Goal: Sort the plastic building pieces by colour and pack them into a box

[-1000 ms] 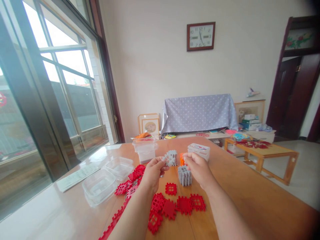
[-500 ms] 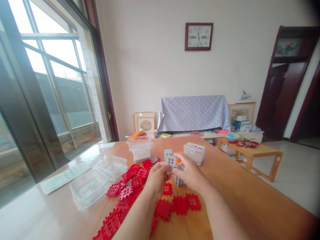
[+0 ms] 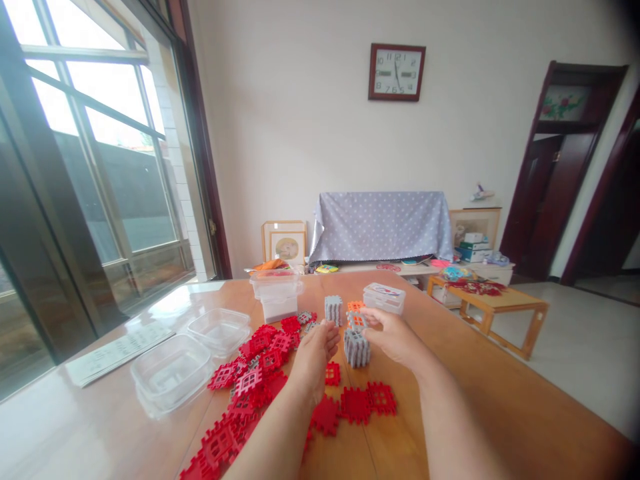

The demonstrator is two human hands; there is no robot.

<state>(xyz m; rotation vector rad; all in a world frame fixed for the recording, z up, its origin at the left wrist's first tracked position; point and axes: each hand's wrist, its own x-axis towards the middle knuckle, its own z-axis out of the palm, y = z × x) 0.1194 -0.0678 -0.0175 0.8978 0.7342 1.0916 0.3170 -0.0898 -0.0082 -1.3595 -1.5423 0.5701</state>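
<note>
My right hand (image 3: 395,339) pinches a grey window-patterned building tile (image 3: 357,321) by its right edge, between thumb and fingers. The tile is upright, just above a grey stack of tiles (image 3: 357,349), and orange shows through its openings. My left hand (image 3: 318,347) is off the tile, its fingers slightly curved and apart with nothing visible in them. Behind it stands another grey stack (image 3: 333,311). Orange tiles (image 3: 355,305) are partly hidden behind the held tile. Red tiles (image 3: 270,360) lie in a loose heap left of my left hand, and a few more red tiles (image 3: 356,405) lie between my forearms.
Two clear plastic trays (image 3: 173,373) and a printed sheet (image 3: 117,353) lie on the left of the wooden table (image 3: 470,400). Farther back are a clear tub (image 3: 277,297) and a lidded clear box (image 3: 384,298). A low side table (image 3: 493,303) stands beyond the right edge.
My left hand has let go of the grey tile and drawn slightly away. My right hand has brought the tile over the nearer grey stack. The view has shifted a little.
</note>
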